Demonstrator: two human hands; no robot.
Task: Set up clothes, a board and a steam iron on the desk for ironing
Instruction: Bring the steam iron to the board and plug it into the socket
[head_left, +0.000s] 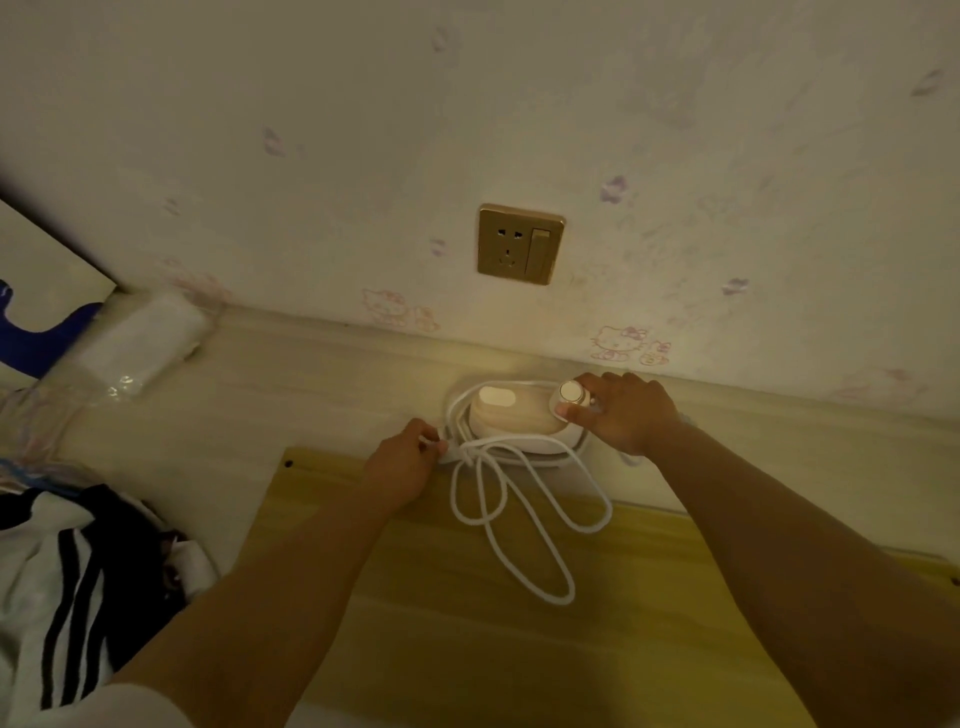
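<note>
1. Where a pale wood-grain desk (291, 384) meets the wall, both of a person's bare arms reach forward under dim, warm light.
2. Cream wallpaper (519, 104) covers the wall, printed with faint pink cartoon cats and small purple bows; no writing on it can be read.
3. A square gold-coloured wall socket (521, 243) with a rocker switch on its right side sits above the desk, with nothing plugged into it.
4. A flat yellow wooden board (467, 623) lies on the desk nearest the viewer, smooth, with a small dark screw hole at its far left corner.
5. A small white and cream steam iron (511, 413), rounded and glossy, rests at the far edge of the board, close to the wall and below the socket.
6. Its white cord (519, 519) is knotted beside the iron and spills in loose loops across the board.
7. The left hand (402, 467) has its fingers pinched together on the cord at the knot.
8. The right hand (623, 413) curls its fingers around the iron's round right end, thumb pressed against it.
9. Black and white striped clothes (62, 582) lie crumpled on the desk at the left, well apart from the iron.
10. A white roll wrapped in clear plastic (143, 338) rests at the far left by the wall, next to something blue that cannot be identified.
</note>
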